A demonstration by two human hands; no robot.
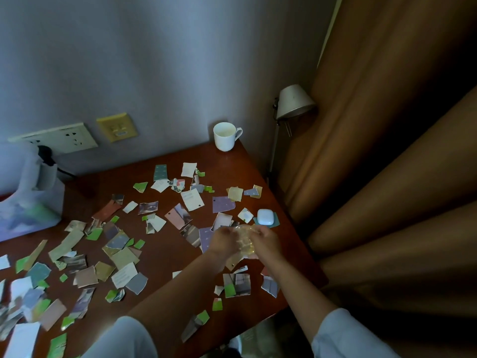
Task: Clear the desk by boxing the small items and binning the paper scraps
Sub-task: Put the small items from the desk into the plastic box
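Note:
Several torn paper scraps (pixel 121 257) in green, grey, pink and white lie scattered over the brown desk (pixel 165 251). Above the desk's right part, my left hand (pixel 223 241) and my right hand (pixel 265 242) together grip a small clear plastic item (pixel 244 236), fingers curled on either side of it; what it is stays blurred. A white earbud case (pixel 265 216) rests on a teal scrap just beyond my right hand.
A white mug (pixel 225 136) stands at the desk's far right corner. A pale plastic bag (pixel 28 200) sits at the left by the wall sockets (pixel 64 139). A lamp (pixel 294 102) and brown curtain (pixel 387 151) border the desk's right edge.

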